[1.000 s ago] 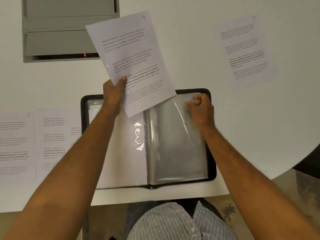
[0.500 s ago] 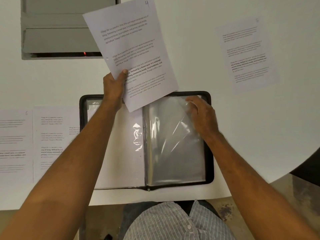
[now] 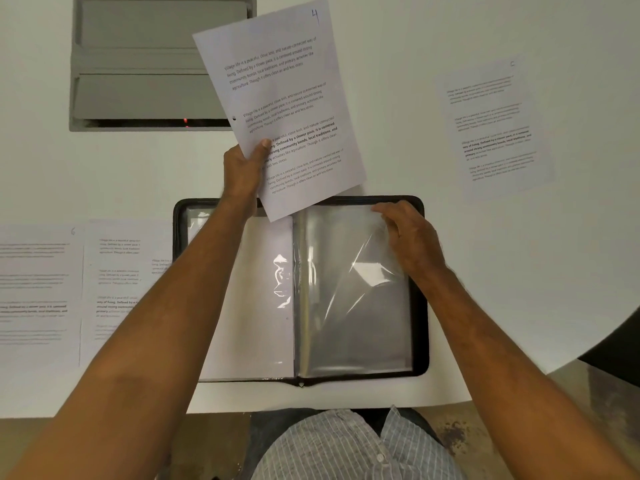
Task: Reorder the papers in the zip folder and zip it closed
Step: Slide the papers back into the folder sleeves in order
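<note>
While the zip folder lies open flat on the white table directly in front of the seated person, the head view shows both hands at its far edge. Left hand is raised above the folder's far left corner and grips a printed sheet by its lower left edge, thumb on the face of the page; the sheet is tilted, carries a handwritten 4 at its top right corner, and its lower corner overlaps the folder's far rim. Right hand rests at the far right corner of the folder, fingers curled and pinching the top of a clear plastic sleeve, which is creased and lifted diagonally there. Left half of the folder holds a white page under glossy film; the left forearm crosses and hides part of it.

Other items: two printed sheets lie side by side on the table left of the folder, the nearer one partly covered by the left forearm and by the folder's edge. One more printed sheet lies well apart at the far right. A grey tray unit sits at the far left, partly hidden by the held sheet. A striped shirt fills the bottom centre.
</note>
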Action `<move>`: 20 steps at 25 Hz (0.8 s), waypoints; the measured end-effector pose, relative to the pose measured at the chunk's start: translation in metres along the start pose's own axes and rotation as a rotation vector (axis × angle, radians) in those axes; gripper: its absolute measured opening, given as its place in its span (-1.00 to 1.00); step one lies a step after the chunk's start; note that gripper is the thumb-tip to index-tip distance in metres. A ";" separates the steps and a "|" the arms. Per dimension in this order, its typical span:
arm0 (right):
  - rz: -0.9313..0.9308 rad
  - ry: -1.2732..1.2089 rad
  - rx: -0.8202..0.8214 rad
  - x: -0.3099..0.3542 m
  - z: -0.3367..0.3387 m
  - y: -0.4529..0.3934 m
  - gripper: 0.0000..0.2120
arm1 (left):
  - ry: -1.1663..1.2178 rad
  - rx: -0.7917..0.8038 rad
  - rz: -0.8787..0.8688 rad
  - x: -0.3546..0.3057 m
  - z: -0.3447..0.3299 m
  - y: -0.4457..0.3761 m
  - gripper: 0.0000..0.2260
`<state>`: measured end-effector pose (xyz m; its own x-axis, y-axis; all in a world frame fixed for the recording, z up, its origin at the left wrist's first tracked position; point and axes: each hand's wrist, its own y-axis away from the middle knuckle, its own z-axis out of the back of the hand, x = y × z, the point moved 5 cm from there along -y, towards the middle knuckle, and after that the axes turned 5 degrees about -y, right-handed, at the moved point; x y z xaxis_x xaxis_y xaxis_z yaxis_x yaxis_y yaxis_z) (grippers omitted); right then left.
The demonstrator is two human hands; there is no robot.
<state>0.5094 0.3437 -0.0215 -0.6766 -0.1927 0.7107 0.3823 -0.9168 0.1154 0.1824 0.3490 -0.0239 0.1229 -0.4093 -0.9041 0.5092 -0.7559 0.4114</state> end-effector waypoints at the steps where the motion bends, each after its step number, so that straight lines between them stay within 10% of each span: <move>1: 0.005 -0.014 -0.002 -0.001 0.001 -0.001 -0.72 | 0.002 0.001 -0.001 0.000 0.000 -0.001 -0.86; 10: -0.065 0.107 0.199 -0.009 0.010 -0.017 -0.94 | 0.017 0.106 0.013 0.000 -0.004 -0.005 -0.84; 15: -0.490 -0.195 0.240 -0.026 0.018 -0.030 -0.55 | 0.021 0.154 0.064 0.004 -0.019 -0.013 -0.81; 20: -0.569 -0.313 0.233 -0.036 0.019 -0.044 -0.78 | 0.080 0.251 0.105 0.006 -0.043 -0.018 -0.78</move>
<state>0.5285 0.3974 -0.0390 -0.6118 0.4387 0.6582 0.1708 -0.7392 0.6515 0.2110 0.3818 -0.0418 0.2355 -0.4582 -0.8571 0.2650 -0.8182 0.5102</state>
